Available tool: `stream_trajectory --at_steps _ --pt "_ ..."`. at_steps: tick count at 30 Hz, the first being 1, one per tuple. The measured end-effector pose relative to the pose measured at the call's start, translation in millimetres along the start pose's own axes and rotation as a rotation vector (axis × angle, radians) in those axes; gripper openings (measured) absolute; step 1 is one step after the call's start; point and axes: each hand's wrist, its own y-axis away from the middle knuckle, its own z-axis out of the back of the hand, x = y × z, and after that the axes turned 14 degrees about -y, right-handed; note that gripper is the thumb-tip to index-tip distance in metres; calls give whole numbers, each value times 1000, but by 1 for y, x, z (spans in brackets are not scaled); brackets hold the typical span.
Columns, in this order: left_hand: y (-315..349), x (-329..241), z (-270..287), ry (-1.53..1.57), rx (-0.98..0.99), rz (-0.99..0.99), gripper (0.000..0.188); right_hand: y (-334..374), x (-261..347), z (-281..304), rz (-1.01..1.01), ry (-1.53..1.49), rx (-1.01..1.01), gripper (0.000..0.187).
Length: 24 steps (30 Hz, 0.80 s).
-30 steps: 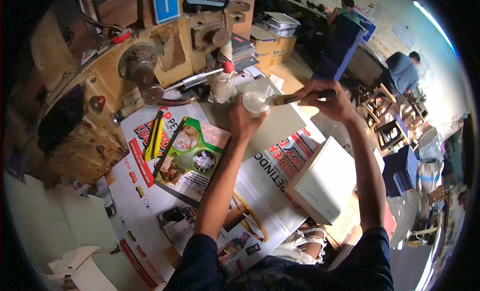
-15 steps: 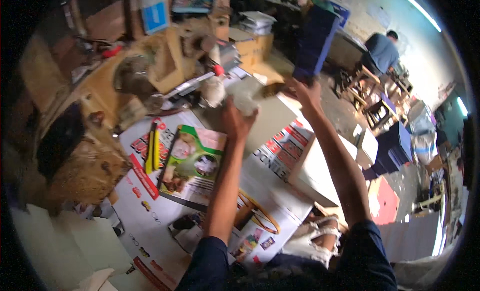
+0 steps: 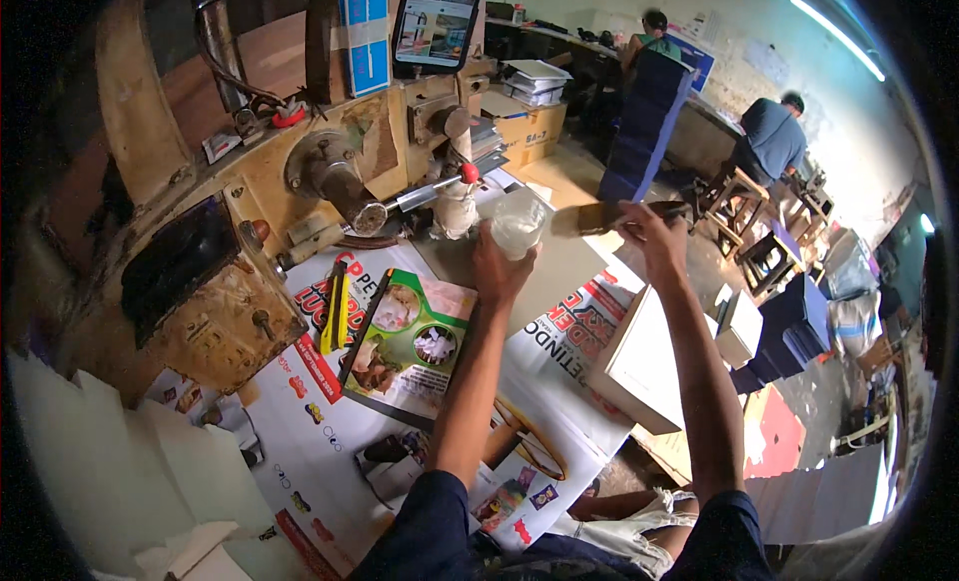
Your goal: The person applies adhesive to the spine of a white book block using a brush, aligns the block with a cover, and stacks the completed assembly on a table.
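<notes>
My left hand (image 3: pixel 505 269) is wrapped round a translucent plastic cup (image 3: pixel 517 221), holding it up over a grey board (image 3: pixel 455 266). What is inside the cup looks pale and cannot be made out clearly. In my right hand (image 3: pixel 659 243) is a flat brush (image 3: pixel 589 219), its bristles pointing left toward the cup's rim, close to it. Between my left forearm and the machine lie a glossy printed booklet (image 3: pixel 412 341) and a yellow and black box cutter (image 3: pixel 338 306). Printed sheets (image 3: pixel 300 421) cover the table beneath.
A worn metal machine (image 3: pixel 335 176) with a red-knobbed lever (image 3: pixel 469 172) borders the left and far side. A phone (image 3: pixel 436 26) stands above it. White boxes (image 3: pixel 639 356) sit beside my right forearm. A tall dark-blue stack (image 3: pixel 647 126) rises beyond; two people work farther back.
The brush has moved away from the cup, to the right, with my right hand. My left hand keeps the cup raised. The whole view has shifted slightly and is sharper.
</notes>
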Motion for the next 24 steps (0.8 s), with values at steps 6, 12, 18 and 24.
stream_trajectory --at_steps 6,12,18,24 --pt "-5 -1 26 -77 56 -13 82 48 47 109 505 -48 139 41" --pt "6 -116 85 -747 795 -32 36 162 113 258 353 -448 20 50" --pt "54 -245 53 -8 661 -600 22 229 92 300 387 -466 -361 37" --pt "109 -257 -55 -144 805 -914 43 257 55 295 185 -170 -596 38"
